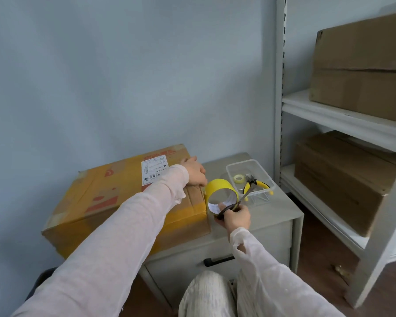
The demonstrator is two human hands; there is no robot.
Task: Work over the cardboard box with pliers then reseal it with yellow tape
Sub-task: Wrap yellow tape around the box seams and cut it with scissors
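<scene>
Grey cabinet (pixel 272 209) top, matte blue wall (pixel 124 76) behind. L hand (pixel 193 171) presses on rectangular cardboard box (pixel 105 193) under it. R hand (pixel 234 219) grips black-handled scissors (pixel 226 209) by round yellow tape roll (pixel 215 186) btwn hands. Yellow-handled pliers (pixel 256 185) in clear plastic tray (pixel 240 163) beyond R hand.

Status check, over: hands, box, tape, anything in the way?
Left hand presses on cardboard box top. Right hand grips scissors at yellow tape roll, box's right edge. Pliers lie in clear tray. Nothing in the way.
</scene>
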